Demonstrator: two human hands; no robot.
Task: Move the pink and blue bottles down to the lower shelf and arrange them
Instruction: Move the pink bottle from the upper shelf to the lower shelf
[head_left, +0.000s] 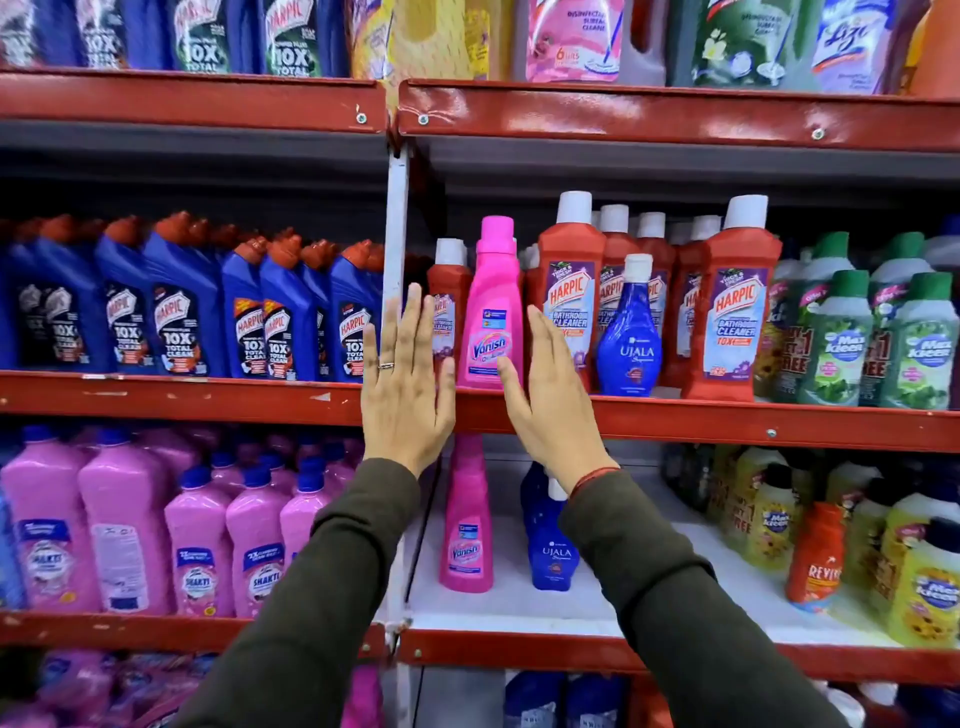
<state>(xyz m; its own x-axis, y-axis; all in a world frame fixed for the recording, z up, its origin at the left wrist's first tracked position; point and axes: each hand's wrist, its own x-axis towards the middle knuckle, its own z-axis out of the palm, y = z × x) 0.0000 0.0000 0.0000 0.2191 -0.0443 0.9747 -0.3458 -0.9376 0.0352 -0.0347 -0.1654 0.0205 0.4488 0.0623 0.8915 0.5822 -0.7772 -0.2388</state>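
Both hands are raised flat with fingers spread, gripping nothing. Between the left hand (407, 382) and right hand (553, 402) stands a pink Vanish bottle (491, 306) on the upper shelf (727, 418). A blue Ujala bottle (629, 338) stands right of the right hand. Below the hands, another Vanish bottle (467, 525) and another Ujala bottle (550, 551) stand on the lower shelf (519, 597).

Red metal shelving (675, 418), white upright post (397, 218), crowded shop display

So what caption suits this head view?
Both open hands, left hand and right hand, flank a pink Vanish bottle on the shelf.
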